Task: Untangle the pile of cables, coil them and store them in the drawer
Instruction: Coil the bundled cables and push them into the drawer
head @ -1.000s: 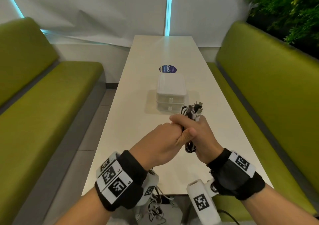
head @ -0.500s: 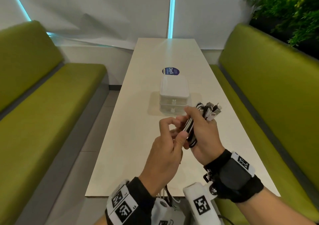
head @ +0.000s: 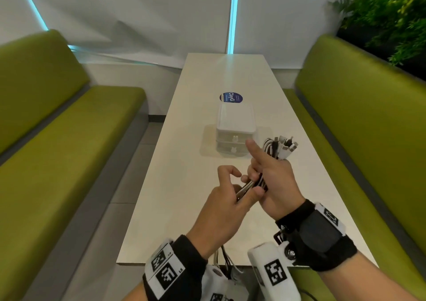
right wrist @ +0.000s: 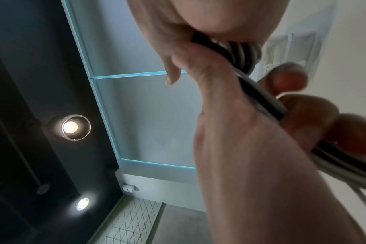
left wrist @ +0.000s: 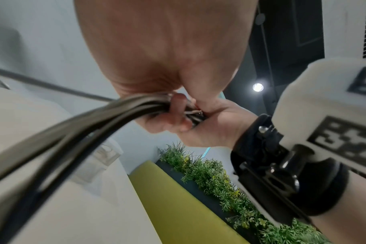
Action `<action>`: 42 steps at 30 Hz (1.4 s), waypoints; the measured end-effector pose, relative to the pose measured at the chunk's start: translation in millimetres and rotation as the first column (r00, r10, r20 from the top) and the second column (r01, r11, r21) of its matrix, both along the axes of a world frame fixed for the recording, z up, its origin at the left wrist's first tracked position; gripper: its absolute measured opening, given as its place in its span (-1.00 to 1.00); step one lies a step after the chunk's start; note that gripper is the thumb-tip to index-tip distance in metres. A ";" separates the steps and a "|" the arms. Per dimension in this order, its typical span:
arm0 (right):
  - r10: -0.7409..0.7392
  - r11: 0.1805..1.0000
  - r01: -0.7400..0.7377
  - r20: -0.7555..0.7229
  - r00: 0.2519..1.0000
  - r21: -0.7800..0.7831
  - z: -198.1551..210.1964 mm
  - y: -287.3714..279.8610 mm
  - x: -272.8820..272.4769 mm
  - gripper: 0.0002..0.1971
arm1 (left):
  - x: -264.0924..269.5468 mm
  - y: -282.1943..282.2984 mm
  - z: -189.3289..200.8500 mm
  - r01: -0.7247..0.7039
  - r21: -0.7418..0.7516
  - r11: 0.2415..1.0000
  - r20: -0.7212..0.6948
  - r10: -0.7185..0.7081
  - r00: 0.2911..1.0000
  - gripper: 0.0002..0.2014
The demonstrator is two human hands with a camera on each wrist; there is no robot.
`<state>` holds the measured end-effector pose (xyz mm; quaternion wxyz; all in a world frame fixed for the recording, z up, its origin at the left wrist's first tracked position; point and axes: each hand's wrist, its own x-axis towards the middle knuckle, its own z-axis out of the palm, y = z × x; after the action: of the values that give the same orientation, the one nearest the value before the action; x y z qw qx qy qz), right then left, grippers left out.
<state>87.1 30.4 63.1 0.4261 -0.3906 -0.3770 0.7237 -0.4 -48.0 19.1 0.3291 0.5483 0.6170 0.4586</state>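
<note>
Both hands work a bundle of cables [head: 255, 180] in the air above the surface [head: 184, 185], in front of the small drawer unit [head: 235, 131], whose two drawers look closed. The right hand [head: 274, 185] has its lower fingers curled round the bundle, the index finger lifted free, and the plugs [head: 284, 147] fan out above it. The left hand [head: 221, 210] pinches the strands at the lower end between thumb and fingers; loose lengths hang below the surface edge.

The step looks like gathering the strands into one neat coil. To do it well, keep the right grip firm just under the plugs so the ends stay level, and let the left hand feed each hanging length up in even loops without twisting. Only then free a hand for the drawer.
</note>
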 end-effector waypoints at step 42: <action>0.590 0.684 -0.728 0.545 0.596 0.055 19.0 5.9 36.5 -0.56 | -47.3 -1.7 25.6 0.366 -0.066 0.928 -0.137 -0.372 0.918 -0.74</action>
<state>123.6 36.3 82.0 0.0652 -0.3268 -0.6846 0.6483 -47.7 -49.8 44.7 0.3739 0.6804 0.5343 0.3344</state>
